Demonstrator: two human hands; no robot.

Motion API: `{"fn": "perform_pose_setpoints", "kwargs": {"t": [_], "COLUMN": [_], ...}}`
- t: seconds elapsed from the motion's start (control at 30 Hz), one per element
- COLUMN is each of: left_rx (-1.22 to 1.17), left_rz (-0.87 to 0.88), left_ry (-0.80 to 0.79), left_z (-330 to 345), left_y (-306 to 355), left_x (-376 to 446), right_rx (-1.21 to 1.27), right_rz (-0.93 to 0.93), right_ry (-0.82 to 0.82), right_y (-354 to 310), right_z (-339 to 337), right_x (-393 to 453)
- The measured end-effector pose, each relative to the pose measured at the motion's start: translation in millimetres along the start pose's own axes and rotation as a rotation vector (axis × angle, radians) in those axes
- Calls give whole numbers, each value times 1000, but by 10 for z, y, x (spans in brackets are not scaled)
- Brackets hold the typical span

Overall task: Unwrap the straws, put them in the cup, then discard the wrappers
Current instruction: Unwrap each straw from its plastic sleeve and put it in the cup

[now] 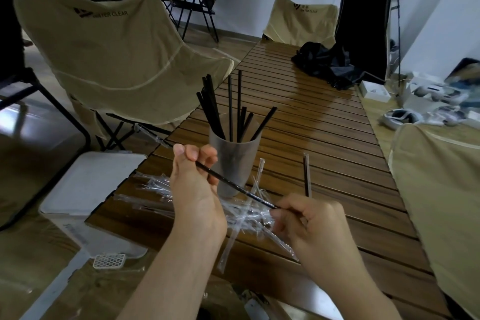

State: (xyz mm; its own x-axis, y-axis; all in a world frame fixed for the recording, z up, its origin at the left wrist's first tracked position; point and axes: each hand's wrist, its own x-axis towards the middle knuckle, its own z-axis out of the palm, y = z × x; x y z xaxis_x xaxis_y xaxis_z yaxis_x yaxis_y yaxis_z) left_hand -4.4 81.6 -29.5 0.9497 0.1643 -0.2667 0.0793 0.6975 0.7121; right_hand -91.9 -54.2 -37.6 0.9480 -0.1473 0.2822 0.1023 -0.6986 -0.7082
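We pinch one black straw (233,184) with both hands over the wooden worktop (337,163). Our left hand (193,179) grips its end at ten o'clock, still in clear wrap. Our right hand (309,221) pinches its bare end at four o'clock. The cup (233,161) of straws stands just behind, at twelve o'clock. Empty wrappers (155,189) lie underneath.

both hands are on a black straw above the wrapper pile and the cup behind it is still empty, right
Not quite: the cup is not empty. The head view shows several black straws already standing in it. The rest holds: the left hand and right hand each pinch the black straw above the pile of clear wrappers on the slatted table.
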Motion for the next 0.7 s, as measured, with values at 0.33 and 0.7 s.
{"fn": "perform_pose_setpoints", "kwargs": {"t": [0.33,0.7], "left_rx": [-11,3], "left_rz": [26,17], "left_ry": [-29,-62], "left_z": [11,14], "left_y": [-60,-81], "left_x": [-61,-109], "right_rx": [-22,-8], "right_rz": [-56,-118], "right_ry": [16,77], "right_y": [2,14], "right_z": [-61,-18], "right_x": [-10,-20]}}
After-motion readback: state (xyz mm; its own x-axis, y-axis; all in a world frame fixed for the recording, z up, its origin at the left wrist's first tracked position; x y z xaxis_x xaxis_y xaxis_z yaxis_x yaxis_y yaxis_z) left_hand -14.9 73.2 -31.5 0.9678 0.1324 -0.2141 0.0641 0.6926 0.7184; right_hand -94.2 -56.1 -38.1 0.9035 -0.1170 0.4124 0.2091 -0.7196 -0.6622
